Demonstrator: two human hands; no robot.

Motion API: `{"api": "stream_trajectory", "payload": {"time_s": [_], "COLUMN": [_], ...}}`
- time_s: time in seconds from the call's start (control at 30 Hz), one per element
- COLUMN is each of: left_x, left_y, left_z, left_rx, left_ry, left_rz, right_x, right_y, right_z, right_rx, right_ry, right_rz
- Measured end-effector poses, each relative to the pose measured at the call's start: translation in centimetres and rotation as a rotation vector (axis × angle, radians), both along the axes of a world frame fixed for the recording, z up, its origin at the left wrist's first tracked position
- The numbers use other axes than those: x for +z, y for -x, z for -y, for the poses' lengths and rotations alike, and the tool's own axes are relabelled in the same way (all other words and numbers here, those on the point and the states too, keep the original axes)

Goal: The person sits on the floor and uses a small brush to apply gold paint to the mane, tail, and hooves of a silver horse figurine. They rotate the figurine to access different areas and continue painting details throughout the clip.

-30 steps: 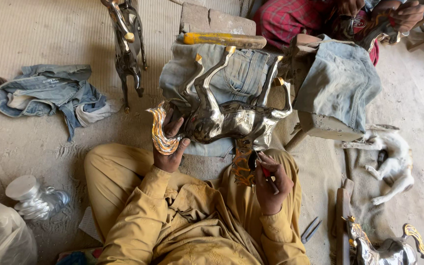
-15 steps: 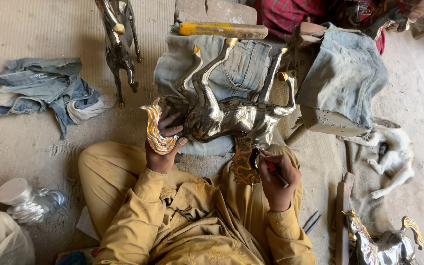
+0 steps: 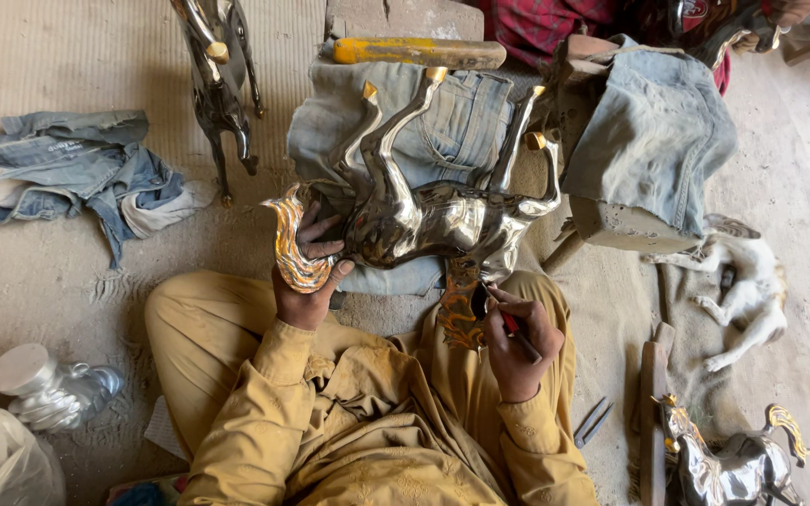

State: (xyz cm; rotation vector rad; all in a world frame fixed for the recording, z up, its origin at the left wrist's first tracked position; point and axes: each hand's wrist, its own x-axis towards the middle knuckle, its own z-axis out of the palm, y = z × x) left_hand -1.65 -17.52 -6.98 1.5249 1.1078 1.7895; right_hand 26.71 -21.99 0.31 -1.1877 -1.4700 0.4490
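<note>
Head view: the metal horse figure lies legs-up on the denim-padded block, left hand gripping its tail end, right hand pinching a red-handled tool at the mane; steady bracing likely keeps strokes clean.

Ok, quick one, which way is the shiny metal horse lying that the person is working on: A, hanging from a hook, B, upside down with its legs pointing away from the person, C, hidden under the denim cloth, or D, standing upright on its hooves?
B: the metal horse lies on the denim cloth with its legs pointing away, the left hand at its tail and the right hand holding a small tool at its mane.
</note>
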Motion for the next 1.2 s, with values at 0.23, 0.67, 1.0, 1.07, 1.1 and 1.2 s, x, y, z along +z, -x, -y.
{"api": "stream_trajectory", "payload": {"time_s": [0.23, 0.67, 1.0, 1.07, 1.1, 1.2], "left_x": [0.1, 0.4, 0.8, 0.8, 0.8, 0.8], "left_y": [0.0, -0.5, -0.8, -0.9, -0.9, -0.9], "left_z": [0.2, 0.2, 0.5, 0.6, 0.6, 0.5], "left_rx": [0.015, 0.082, 0.107, 0.104, 0.103, 0.096], "left_ry": [-0.027, -0.029, 0.003, -0.004, -0.002, -0.007], "left_rz": [-0.023, -0.052, -0.018, -0.01, -0.006, 0.001], "right_x": [0.3, 1.6, 1.4, 1.4, 1.5, 1.8], "right_y": [-0.8, -1.3, -2.5, -2.8, -3.0, -3.1], "right_z": [0.2, 0.3, 0.2, 0.1, 0.1, 0.0], "right_rx": [0.095, 0.157, 0.279, 0.314, 0.32, 0.283], "right_ry": [0.013, 0.041, 0.086, 0.115, 0.154, 0.276], "right_rz": [0.059, 0.178, 0.197, 0.206, 0.213, 0.231]}}
